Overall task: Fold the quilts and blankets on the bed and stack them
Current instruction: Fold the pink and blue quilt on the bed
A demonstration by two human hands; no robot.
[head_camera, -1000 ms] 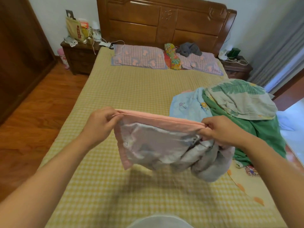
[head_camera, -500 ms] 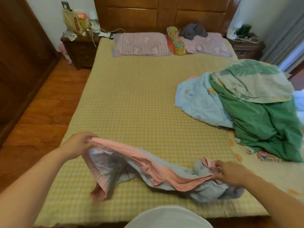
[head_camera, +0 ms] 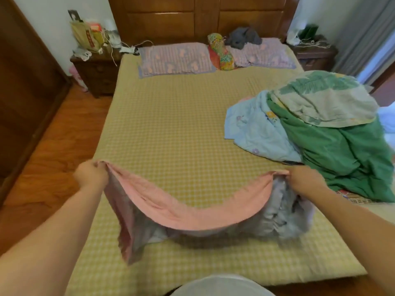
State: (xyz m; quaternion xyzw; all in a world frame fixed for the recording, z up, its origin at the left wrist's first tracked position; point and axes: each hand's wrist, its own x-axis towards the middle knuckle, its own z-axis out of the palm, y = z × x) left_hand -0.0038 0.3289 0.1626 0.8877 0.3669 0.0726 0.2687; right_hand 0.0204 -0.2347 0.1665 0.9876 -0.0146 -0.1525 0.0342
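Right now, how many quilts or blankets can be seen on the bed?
4. The pink blanket hangs between the left hand and right hand. The light blue quilt, green quilt and leaf-print quilt are heaped at right. More may be hidden underneath.

The room is evenly and softly lit, bright enough for clear colour. Daylight comes from the window [head_camera: 384,52] right of the bed [head_camera: 171,129], where the view washes out pale blue-white. Shadows are weak: a soft dark patch lies on the bed under the blanket [head_camera: 192,210]. The blanket's lower folds are smeared with motion blur, most on the grey bunch at its right. The wide lens bows the edges of the bed and the wardrobe [head_camera: 25,99] left of it.
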